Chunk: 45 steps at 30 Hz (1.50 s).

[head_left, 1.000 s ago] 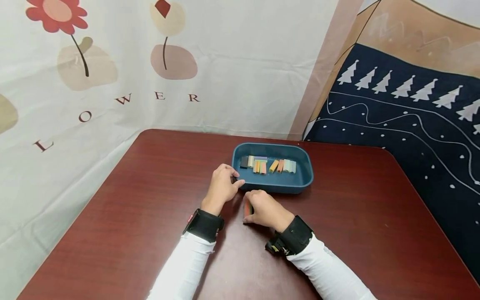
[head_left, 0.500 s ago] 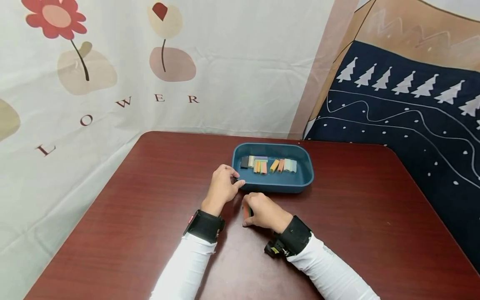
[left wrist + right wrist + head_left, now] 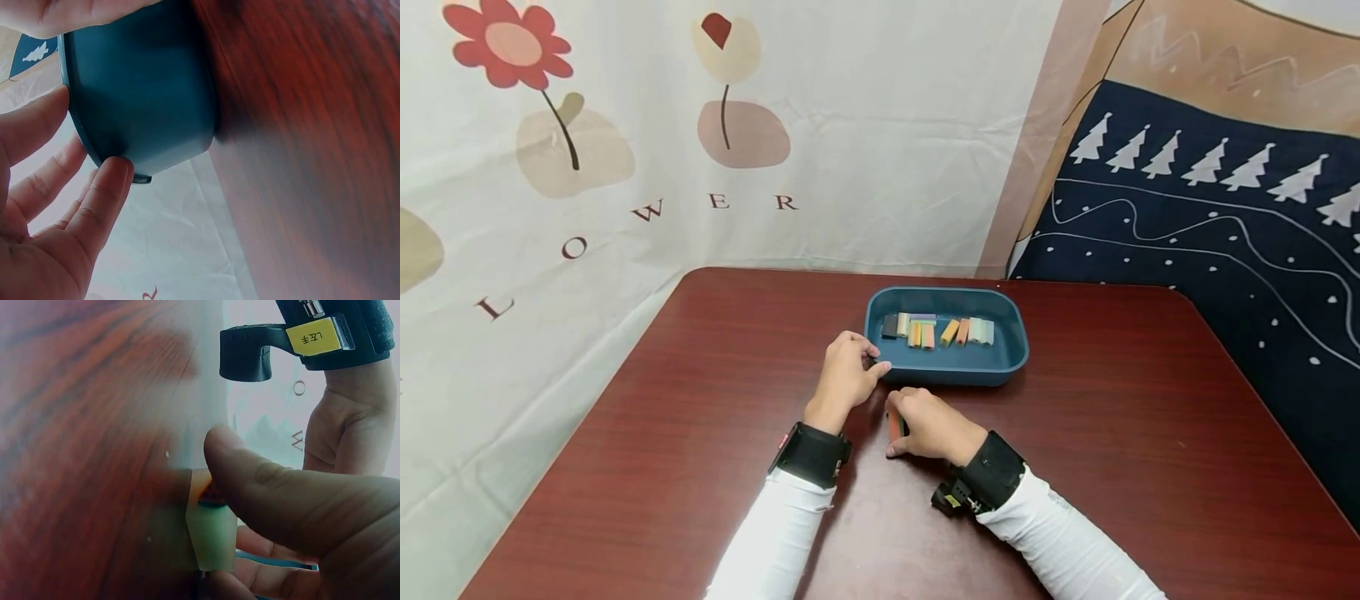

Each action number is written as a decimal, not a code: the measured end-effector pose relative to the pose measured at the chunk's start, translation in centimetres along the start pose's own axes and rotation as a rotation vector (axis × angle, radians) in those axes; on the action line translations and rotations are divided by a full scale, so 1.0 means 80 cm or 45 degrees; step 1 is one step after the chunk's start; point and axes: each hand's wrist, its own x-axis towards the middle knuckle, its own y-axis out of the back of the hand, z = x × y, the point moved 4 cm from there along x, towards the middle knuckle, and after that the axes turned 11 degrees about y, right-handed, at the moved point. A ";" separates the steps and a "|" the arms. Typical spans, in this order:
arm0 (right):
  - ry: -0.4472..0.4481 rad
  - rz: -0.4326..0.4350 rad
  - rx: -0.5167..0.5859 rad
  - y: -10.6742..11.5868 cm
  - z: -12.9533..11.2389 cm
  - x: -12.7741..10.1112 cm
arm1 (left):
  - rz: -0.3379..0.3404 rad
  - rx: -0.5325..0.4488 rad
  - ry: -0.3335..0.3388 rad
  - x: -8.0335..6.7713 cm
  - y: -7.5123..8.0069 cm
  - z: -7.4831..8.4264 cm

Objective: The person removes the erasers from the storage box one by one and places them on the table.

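Left hand at near-left corner of blue tray, fingers curled against tray rim and outer wall, gripping it. Just right and nearer: right hand resting on dark red tabletop, thumb and fingers pinching small block, pale green with orange top edge, held just above tabletop, directly in front of tray. Inside tray: row of coloured blocks along far side.
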 end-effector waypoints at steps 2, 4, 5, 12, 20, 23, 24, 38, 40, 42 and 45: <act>0.011 0.007 -0.005 0.000 -0.002 -0.002 | -0.004 -0.003 0.009 -0.003 -0.001 -0.002; 0.032 0.033 -0.008 0.001 -0.004 -0.003 | -0.011 -0.004 0.015 -0.005 -0.001 -0.003; 0.041 0.049 -0.008 0.003 -0.004 -0.004 | -0.015 -0.007 0.017 -0.006 -0.001 -0.004; 0.086 0.209 -0.016 0.025 -0.001 -0.004 | 0.003 0.003 -0.038 -0.001 0.002 0.001; 0.125 0.348 -0.038 0.059 0.000 0.002 | 0.011 0.042 -0.059 0.003 0.003 0.000; 0.116 0.359 -0.068 0.076 0.004 0.009 | 0.016 0.030 -0.060 0.002 0.004 0.000; 0.108 0.357 -0.080 0.082 0.005 0.012 | 0.019 0.028 -0.062 0.001 0.004 0.000; -0.069 -0.009 -0.163 0.138 0.071 0.047 | -0.045 -0.023 -0.020 -0.009 -0.008 0.003; -0.103 -0.109 -0.162 0.141 0.081 0.052 | -0.043 -0.023 -0.020 -0.009 -0.008 0.003; -0.123 -0.192 -0.161 0.142 0.090 0.059 | -0.028 -0.020 -0.027 -0.009 -0.005 0.002; -0.153 -0.287 -0.157 0.144 0.103 0.072 | 0.003 -0.013 -0.027 -0.009 0.001 0.000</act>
